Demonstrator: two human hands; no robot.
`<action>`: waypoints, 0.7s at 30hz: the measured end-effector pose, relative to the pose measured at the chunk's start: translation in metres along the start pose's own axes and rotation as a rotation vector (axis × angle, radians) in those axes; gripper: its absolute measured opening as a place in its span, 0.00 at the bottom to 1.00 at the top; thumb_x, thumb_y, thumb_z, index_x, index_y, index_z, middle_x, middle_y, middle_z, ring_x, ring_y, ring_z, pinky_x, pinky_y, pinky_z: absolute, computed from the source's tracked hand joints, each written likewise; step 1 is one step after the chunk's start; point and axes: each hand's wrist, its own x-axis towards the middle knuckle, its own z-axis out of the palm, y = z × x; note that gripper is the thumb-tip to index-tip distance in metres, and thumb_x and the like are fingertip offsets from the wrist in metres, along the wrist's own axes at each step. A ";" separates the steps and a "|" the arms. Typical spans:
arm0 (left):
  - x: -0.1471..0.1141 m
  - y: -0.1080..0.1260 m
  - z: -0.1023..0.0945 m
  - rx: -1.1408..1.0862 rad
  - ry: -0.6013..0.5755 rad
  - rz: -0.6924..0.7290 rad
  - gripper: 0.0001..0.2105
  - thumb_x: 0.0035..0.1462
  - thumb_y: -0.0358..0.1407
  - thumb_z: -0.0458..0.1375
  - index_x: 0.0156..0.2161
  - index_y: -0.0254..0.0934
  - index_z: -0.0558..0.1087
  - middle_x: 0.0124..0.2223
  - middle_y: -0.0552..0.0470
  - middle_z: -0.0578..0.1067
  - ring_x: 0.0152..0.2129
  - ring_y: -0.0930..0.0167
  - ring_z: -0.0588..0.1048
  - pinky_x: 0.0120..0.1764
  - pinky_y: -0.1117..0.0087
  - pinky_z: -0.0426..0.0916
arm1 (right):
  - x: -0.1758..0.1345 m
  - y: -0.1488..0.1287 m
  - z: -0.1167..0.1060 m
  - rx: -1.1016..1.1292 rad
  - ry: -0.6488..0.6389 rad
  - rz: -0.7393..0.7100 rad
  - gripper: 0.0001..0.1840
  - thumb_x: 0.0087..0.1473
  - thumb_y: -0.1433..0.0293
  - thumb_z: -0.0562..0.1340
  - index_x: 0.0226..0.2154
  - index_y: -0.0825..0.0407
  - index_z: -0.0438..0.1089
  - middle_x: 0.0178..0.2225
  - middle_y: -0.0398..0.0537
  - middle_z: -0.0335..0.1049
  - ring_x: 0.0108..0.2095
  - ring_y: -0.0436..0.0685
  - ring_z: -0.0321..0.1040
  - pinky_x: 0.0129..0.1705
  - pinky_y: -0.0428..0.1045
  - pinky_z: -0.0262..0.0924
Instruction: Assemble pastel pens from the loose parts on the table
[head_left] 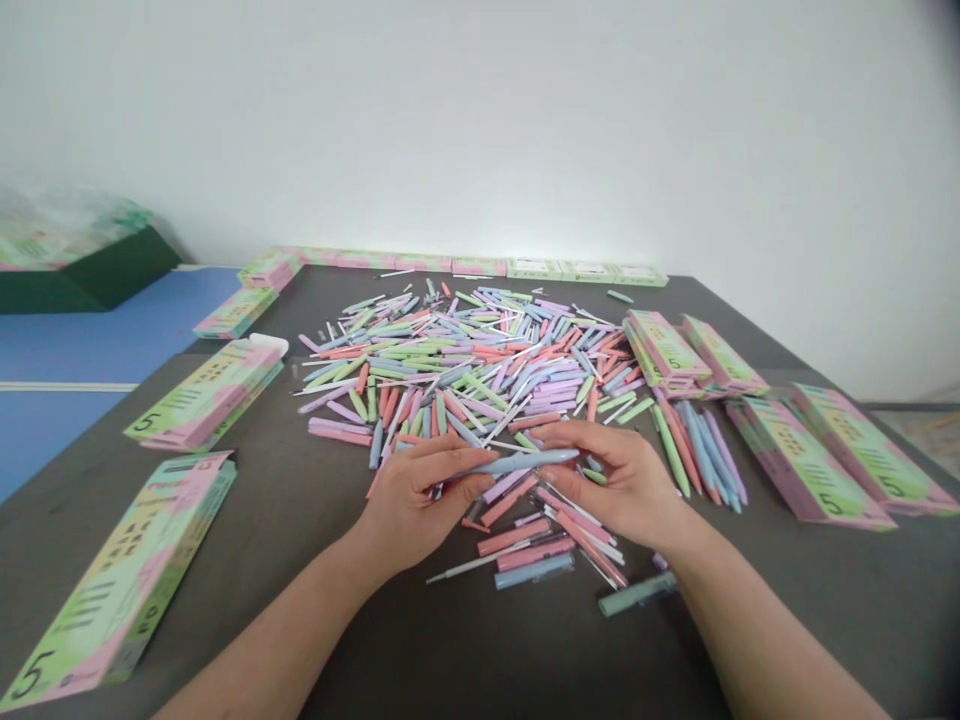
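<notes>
A light blue pen (517,461) lies crosswise between my two hands, above the near side of a big heap of pen parts (480,350). My left hand (424,495) pinches its left end between thumb and fingers. At the other end, my right hand (615,475) grips it the same way. Pink, purple and blue barrels and caps with white refills lie loose below my hands, among them a blue cap (534,571) and a green one (637,593). To the right of my right hand, several whole-looking pens (701,450) are lined up in green, red, blue and purple.
Printed pen boxes (180,395) stand along the left side, a larger one (120,575) nearest me. More boxes (810,460) lie on the right, and a row (480,266) runs along the back edge. A dark green crate (90,270) with plastic bags sits on a blue surface at left.
</notes>
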 end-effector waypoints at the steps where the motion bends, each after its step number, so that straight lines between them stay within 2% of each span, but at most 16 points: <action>1: 0.000 0.001 -0.001 -0.012 -0.005 -0.008 0.07 0.55 0.28 0.62 0.39 0.35 0.80 0.33 0.48 0.81 0.27 0.73 0.78 0.29 0.76 0.70 | 0.000 0.000 0.000 -0.030 0.009 -0.082 0.10 0.54 0.70 0.66 0.41 0.52 0.75 0.38 0.51 0.77 0.38 0.57 0.73 0.39 0.49 0.67; 4: -0.001 0.003 -0.003 -0.057 -0.030 -0.067 0.09 0.54 0.29 0.63 0.41 0.36 0.80 0.33 0.49 0.81 0.24 0.74 0.76 0.26 0.76 0.69 | 0.000 -0.001 -0.002 -0.089 0.032 -0.215 0.10 0.54 0.74 0.65 0.41 0.50 0.75 0.35 0.51 0.78 0.37 0.57 0.74 0.40 0.51 0.68; 7: -0.003 0.002 -0.005 -0.125 -0.024 -0.232 0.13 0.54 0.34 0.63 0.45 0.36 0.79 0.33 0.48 0.81 0.25 0.72 0.76 0.26 0.75 0.69 | 0.000 -0.001 -0.004 -0.080 0.084 -0.231 0.12 0.54 0.75 0.64 0.42 0.49 0.76 0.35 0.52 0.78 0.37 0.58 0.74 0.39 0.53 0.68; 11: -0.004 0.000 -0.005 -0.240 0.019 -0.411 0.11 0.57 0.38 0.60 0.39 0.33 0.80 0.24 0.51 0.77 0.18 0.75 0.70 0.20 0.77 0.64 | 0.000 -0.002 -0.005 -0.060 0.149 -0.244 0.13 0.53 0.76 0.65 0.42 0.49 0.76 0.35 0.52 0.79 0.36 0.59 0.75 0.38 0.54 0.68; 15: -0.004 -0.002 -0.004 -0.241 0.035 -0.426 0.09 0.57 0.37 0.60 0.36 0.33 0.80 0.18 0.56 0.71 0.13 0.78 0.64 0.17 0.77 0.58 | 0.001 -0.004 -0.004 -0.055 0.159 -0.250 0.13 0.52 0.77 0.65 0.41 0.49 0.76 0.35 0.52 0.79 0.34 0.57 0.74 0.36 0.52 0.68; 21: -0.007 -0.001 -0.006 -0.076 0.066 -0.321 0.07 0.55 0.33 0.62 0.36 0.35 0.81 0.23 0.53 0.77 0.21 0.73 0.73 0.23 0.76 0.65 | -0.001 -0.007 0.001 -0.068 0.192 -0.131 0.07 0.53 0.75 0.65 0.36 0.52 0.77 0.33 0.51 0.79 0.31 0.55 0.74 0.32 0.49 0.67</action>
